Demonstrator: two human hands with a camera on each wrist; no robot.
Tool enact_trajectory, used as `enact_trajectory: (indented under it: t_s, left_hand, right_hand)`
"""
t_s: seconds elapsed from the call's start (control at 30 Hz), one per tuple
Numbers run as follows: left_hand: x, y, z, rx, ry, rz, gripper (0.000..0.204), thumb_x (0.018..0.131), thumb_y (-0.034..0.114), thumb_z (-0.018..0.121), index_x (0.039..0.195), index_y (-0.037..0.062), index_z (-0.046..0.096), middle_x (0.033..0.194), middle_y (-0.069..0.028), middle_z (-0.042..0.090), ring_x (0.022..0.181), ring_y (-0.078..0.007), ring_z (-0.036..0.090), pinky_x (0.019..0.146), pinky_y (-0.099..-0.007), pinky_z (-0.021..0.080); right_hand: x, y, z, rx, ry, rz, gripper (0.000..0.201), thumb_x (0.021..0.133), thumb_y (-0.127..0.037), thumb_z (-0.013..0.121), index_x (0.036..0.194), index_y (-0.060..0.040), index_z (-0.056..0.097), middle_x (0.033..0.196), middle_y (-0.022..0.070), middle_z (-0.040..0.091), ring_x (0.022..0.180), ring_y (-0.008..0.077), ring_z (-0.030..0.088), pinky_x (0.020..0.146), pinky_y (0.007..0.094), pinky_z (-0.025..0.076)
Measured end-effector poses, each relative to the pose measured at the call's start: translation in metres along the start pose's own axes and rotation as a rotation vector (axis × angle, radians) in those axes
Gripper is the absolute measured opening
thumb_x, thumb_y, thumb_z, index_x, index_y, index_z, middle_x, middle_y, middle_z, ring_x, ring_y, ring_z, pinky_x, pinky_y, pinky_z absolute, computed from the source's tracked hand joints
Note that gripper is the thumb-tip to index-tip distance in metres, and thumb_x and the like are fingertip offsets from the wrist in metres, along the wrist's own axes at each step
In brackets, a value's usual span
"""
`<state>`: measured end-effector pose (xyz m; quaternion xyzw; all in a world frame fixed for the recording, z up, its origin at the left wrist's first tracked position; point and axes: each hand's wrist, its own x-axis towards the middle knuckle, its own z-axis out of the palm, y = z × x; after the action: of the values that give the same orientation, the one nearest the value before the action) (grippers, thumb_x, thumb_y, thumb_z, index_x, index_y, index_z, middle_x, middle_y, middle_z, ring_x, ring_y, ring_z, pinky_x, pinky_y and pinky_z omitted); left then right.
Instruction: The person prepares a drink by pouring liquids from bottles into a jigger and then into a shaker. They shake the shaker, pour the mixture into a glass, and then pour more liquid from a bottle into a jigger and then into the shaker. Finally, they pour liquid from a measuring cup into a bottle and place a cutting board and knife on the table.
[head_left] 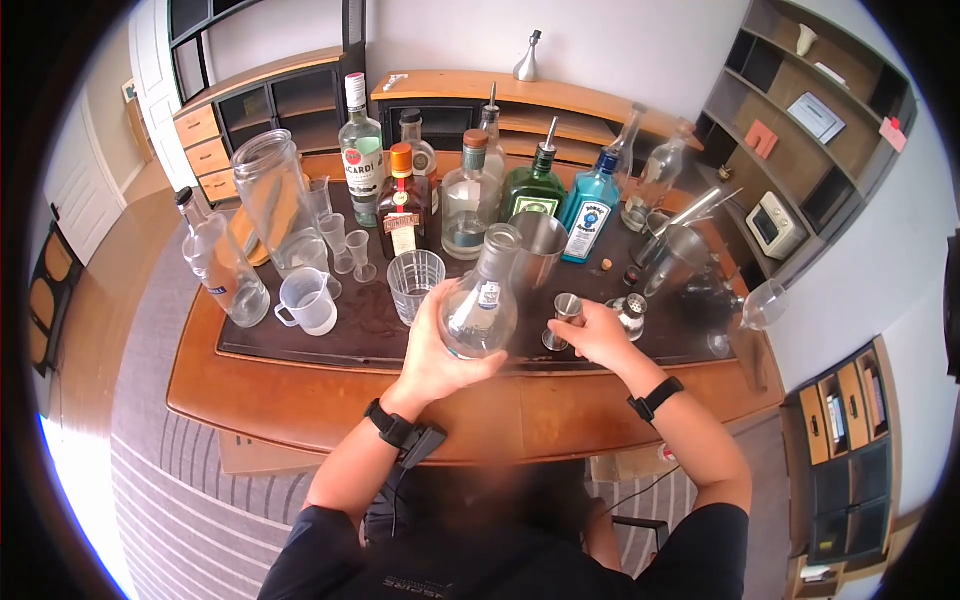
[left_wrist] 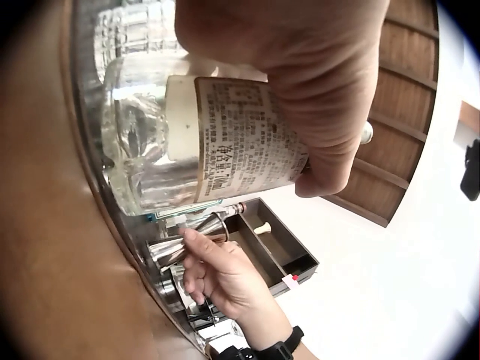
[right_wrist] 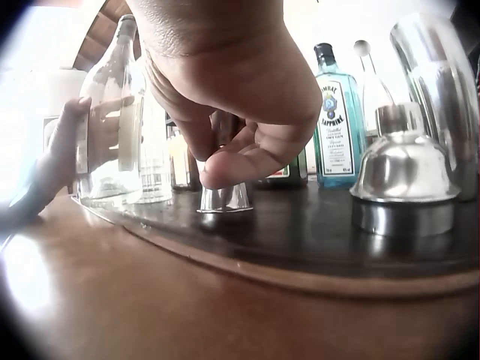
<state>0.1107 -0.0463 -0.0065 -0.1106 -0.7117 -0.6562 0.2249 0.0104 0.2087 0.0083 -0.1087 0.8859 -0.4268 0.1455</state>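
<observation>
My left hand [head_left: 428, 350] grips a clear glass bottle [head_left: 478, 318] round its body. In the left wrist view, a printed paper label [left_wrist: 244, 142] covers part of that bottle, and clear liquid shows inside. My right hand [head_left: 603, 338] pinches a small metal jigger [head_left: 567, 307] between thumb and fingers. Seen from the right wrist, the jigger's lower cup [right_wrist: 225, 199] stands at the dark mat, its waist hidden by my fingers. The bottle is held near upright, left of the jigger. A steel shaker cup [head_left: 541, 250] stands just behind both hands.
Left of the bottle stand a cut-glass tumbler [head_left: 415, 285] and a plastic measuring jug [head_left: 308, 302]. A shaker top [head_left: 630, 315] sits beside my right hand. Behind are several bottles, including a blue one [head_left: 591, 205] and a green one [head_left: 534, 185]. The desk's brown front edge [head_left: 480, 405] lies nearest me.
</observation>
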Motion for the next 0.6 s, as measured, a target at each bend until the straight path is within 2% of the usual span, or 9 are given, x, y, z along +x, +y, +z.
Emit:
enact_trajectory:
  t_s: [0.07,0.17,0.27,0.37,0.47,0.53,0.57,0.6]
  left_hand:
    - [0.001,-0.003,0.0,-0.027,-0.022,-0.004,0.101,0.061,0.024,0.092,0.141,-0.0042,0.038,0.131,-0.0161,0.056,0.124,-0.0231,0.055,0.109,-0.0391,0.044]
    - [0.0,-0.002,0.0,-0.025,-0.019,-0.023,0.102,0.061,0.024,0.092,0.142,-0.0041,0.037,0.132,-0.016,0.055,0.125,-0.0235,0.055,0.109,-0.039,0.043]
    - [-0.001,-0.004,-0.002,-0.018,-0.018,0.001,0.103,0.061,0.025,0.092,0.143,-0.0043,0.037,0.132,-0.0164,0.054,0.125,-0.0238,0.054,0.109,-0.0391,0.043]
    - [0.0,-0.009,-0.002,-0.034,-0.047,0.007,0.111,0.062,0.025,0.095,0.146,-0.0045,0.03,0.135,-0.0158,0.053,0.126,-0.0233,0.053,0.11,-0.0403,0.042]
    - [0.002,0.0,0.009,0.06,-0.026,0.04,0.106,0.058,0.024,0.094,0.143,-0.0043,0.037,0.133,-0.0177,0.054,0.125,-0.0249,0.054,0.108,-0.0391,0.045]
    - [0.004,-0.003,0.016,0.122,-0.054,0.069,0.104,0.058,0.029,0.093,0.141,-0.0056,0.04,0.13,-0.021,0.055,0.122,-0.0311,0.057,0.105,-0.042,0.046]
    - [0.005,0.009,0.021,0.102,-0.061,0.07,0.104,0.058,0.031,0.092,0.141,-0.0055,0.041,0.128,-0.0225,0.055,0.12,-0.0343,0.058,0.104,-0.0427,0.046]
    - [0.006,0.014,0.023,0.157,-0.058,0.127,0.103,0.059,0.031,0.092,0.141,-0.004,0.041,0.127,-0.0224,0.055,0.119,-0.0349,0.058,0.104,-0.0427,0.047]
  right_hand:
    - [0.003,0.012,0.006,0.059,-0.007,-0.004,0.034,0.087,-0.028,0.078,0.108,-0.0043,0.066,0.085,0.0046,0.071,0.069,0.0141,0.067,0.065,0.0318,0.054]
    - [-0.005,0.011,0.003,-0.134,0.075,-0.165,0.039,0.087,-0.028,0.079,0.114,-0.0032,0.064,0.087,0.0053,0.071,0.069,0.0119,0.066,0.065,0.0291,0.054]
    - [-0.036,-0.018,-0.014,-0.392,0.141,-0.111,0.044,0.086,-0.031,0.08,0.116,-0.0023,0.064,0.079,0.004,0.067,0.065,0.0099,0.061,0.059,0.0271,0.049]
    - [-0.061,-0.058,-0.033,-0.305,0.24,-0.252,0.048,0.087,-0.029,0.081,0.121,-0.0023,0.062,0.066,-0.0049,0.053,0.058,0.0041,0.046,0.053,0.0243,0.037]
    - [-0.075,-0.088,-0.029,0.019,0.116,-0.406,0.055,0.084,-0.04,0.082,0.119,-0.0013,0.063,0.064,0.0022,0.054,0.058,0.0101,0.051,0.053,0.0279,0.038]
    - [-0.08,-0.105,-0.018,0.002,0.11,-0.49,0.055,0.084,-0.04,0.082,0.118,-0.0014,0.063,0.064,0.0029,0.053,0.057,0.0123,0.052,0.054,0.0294,0.04]
    - [-0.08,-0.111,-0.011,-0.006,0.105,-0.536,0.056,0.084,-0.041,0.082,0.118,-0.0014,0.063,0.064,0.0032,0.052,0.057,0.0134,0.052,0.054,0.0302,0.041]
    - [-0.079,-0.115,-0.003,-0.011,0.165,-0.58,0.041,0.089,-0.024,0.081,0.117,-0.0006,0.063,0.068,-0.0074,0.047,0.061,0.0009,0.039,0.055,0.0207,0.032]
